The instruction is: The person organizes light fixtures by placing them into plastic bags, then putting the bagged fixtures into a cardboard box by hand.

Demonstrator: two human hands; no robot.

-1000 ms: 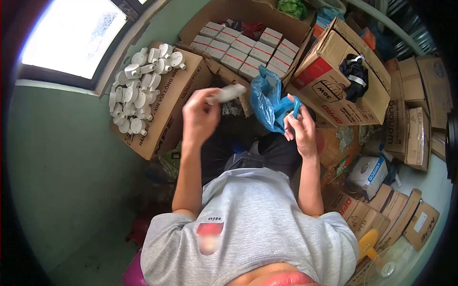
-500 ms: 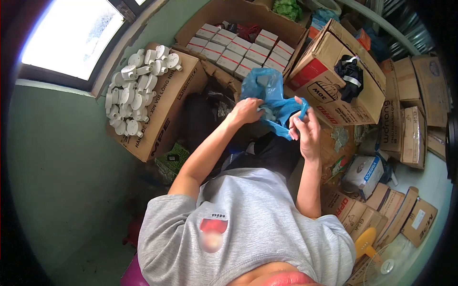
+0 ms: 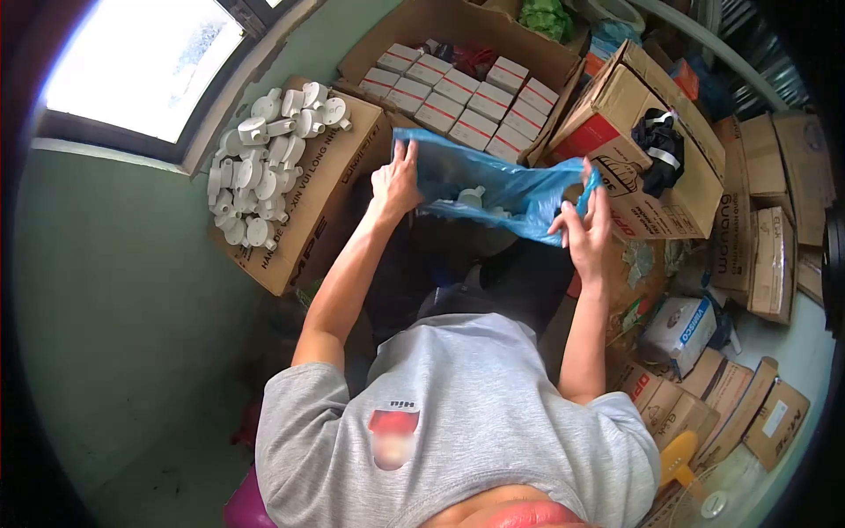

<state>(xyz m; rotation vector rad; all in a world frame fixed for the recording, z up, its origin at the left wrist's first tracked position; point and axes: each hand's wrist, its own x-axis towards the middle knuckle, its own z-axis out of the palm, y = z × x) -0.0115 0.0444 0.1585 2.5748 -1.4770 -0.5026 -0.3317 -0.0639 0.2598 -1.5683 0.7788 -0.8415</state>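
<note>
A thin blue plastic bag (image 3: 519,187) is stretched wide between my two hands, its mouth pulled apart. Inside it, a few white round plastic fittings (image 3: 472,196) show; the lower ones are partly hidden by the film. My left hand (image 3: 396,185) grips the bag's left edge, with a couple of fingers raised along it. At the opposite edge, my right hand (image 3: 584,220) is closed on the plastic. To the left, a pile of similar white fittings (image 3: 264,172) lies on top of a cardboard box (image 3: 326,207).
Ahead stands an open carton (image 3: 387,26) holding rows of small white boxes (image 3: 458,85) with red stripes. A large carton (image 3: 656,207) with a black cloth item (image 3: 660,151) on it is at right. More cartons (image 3: 770,255) line the right side, near a fan (image 3: 713,503).
My left hand has moved left and my right hand slightly right, spreading the bag from a bunched shape into a wide, open one. The fittings inside now show more clearly.
</note>
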